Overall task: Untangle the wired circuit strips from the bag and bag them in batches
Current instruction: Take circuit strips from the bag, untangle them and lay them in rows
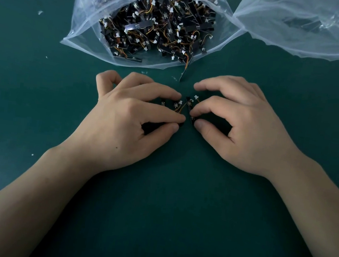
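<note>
While left hand [126,123] pinches wired strips [176,106], right hand [242,133] pinching one strip [189,105], lengthwise toward bag [84,32]

A dark green table [163,223] fills the view. At its far left-centre lies a large clear plastic bag [85,24], its mouth facing near, packed with black strips. One loose strip [183,76] pokes out onto the green. A second clear bag [303,38] lies at the far right. A few wired circuit strips [178,106] lie mid-table, and white scraps [40,12] dot the left.

L hand [126,121], R hand [239,126] pinching strips [188,104], full bag [84,32] behind
</note>
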Demonstrator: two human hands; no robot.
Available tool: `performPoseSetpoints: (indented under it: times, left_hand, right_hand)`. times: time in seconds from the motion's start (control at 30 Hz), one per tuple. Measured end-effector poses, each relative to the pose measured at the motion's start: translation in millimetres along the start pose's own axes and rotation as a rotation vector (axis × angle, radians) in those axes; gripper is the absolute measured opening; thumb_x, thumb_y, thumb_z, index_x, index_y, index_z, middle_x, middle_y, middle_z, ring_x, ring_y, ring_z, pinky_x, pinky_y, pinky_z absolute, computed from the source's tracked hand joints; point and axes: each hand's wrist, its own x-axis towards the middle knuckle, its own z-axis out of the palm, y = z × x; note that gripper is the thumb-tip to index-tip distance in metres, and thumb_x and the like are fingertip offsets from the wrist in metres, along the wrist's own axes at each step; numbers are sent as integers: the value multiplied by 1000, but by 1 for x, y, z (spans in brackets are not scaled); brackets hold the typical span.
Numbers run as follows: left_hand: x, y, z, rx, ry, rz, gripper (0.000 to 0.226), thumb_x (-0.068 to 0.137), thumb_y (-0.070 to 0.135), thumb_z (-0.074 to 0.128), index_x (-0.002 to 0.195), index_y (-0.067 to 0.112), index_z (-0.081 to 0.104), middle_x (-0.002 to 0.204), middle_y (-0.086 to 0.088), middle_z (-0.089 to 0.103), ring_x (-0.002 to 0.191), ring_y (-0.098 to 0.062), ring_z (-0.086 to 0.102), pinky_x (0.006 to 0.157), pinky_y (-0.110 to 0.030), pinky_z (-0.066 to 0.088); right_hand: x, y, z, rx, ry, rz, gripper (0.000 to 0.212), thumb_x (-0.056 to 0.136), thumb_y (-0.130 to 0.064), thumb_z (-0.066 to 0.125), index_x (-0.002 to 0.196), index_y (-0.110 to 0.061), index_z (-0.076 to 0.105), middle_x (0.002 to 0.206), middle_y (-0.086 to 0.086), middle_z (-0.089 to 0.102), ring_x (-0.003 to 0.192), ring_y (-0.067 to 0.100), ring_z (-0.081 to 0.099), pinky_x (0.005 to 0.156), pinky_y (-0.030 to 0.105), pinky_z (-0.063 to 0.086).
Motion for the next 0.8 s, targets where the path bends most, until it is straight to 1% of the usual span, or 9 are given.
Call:
performPoseSetpoints:
  times: [0.3, 0.43, 0.53, 0.6, 0.67, 0.73, 0.8]
  left_hand:
    - [0, -1, 1, -16, -2, -9, 17, 98, 42, 66, 104, 41, 82, 129, 16, 68, 121, -17, 58, 95, -44, 21]
    - [0, -2, 0, -25, 1, -5, 16, 97, 40, 68, 104, 40, 82, 131, 15, 67, 121, -16, 58, 96, -45, 21]
    - [0, 0, -1, -42, 65, -31, 19, 96, 37, 68, 111, 35, 79, 128, 17, 67, 121, -12, 59, 97, -47, 25]
    - [1, 0, -2, -59, 133, -77, 25, 94, 34, 69, 118, 31, 74, 124, 22, 66, 120, -9, 60, 99, -43, 27]
    - [1, -1, -4, -64, 180, -120, 28, 92, 32, 68, 119, 27, 70, 117, 20, 66, 115, -10, 61, 100, -40, 27]
    - [2, -1, -5, -56, 176, -150, 30, 91, 32, 67, 120, 25, 69, 112, 19, 65, 111, -11, 60, 101, -38, 26]
    - [2, 0, -6, -44, 119, -169, 39, 88, 36, 66, 125, 26, 66, 115, 21, 62, 114, -9, 57, 102, -36, 25]
  right_hand:
    - [0, 1, 1, -5, 5, -6, 15, 97, -31, 67, 106, -24, 76, 137, -6, 61, 133, 18, 52, 111, 34, 32]
    - [0, 0, 1, 13, 34, -20, 15, 95, -27, 69, 107, -22, 76, 137, -4, 62, 130, 19, 55, 111, 38, 36]
    - [0, 1, 1, 47, 75, 12, 20, 94, -27, 69, 113, -20, 72, 136, -5, 62, 129, 17, 56, 112, 38, 36]
    - [0, 2, 0, 71, 96, 54, 24, 94, -28, 67, 117, -20, 69, 137, -8, 62, 129, 14, 55, 113, 35, 34]
    - [1, 2, 0, 83, 100, 77, 27, 94, -29, 67, 121, -20, 67, 137, -9, 61, 130, 12, 55, 114, 33, 33]
    - [1, 2, 0, 81, 93, 80, 31, 94, -30, 66, 124, -20, 65, 137, -10, 61, 130, 11, 54, 114, 33, 33]
    - [1, 2, 0, 76, 82, 77, 35, 94, -30, 66, 128, -20, 64, 138, -10, 61, 131, 11, 54, 114, 33, 33]
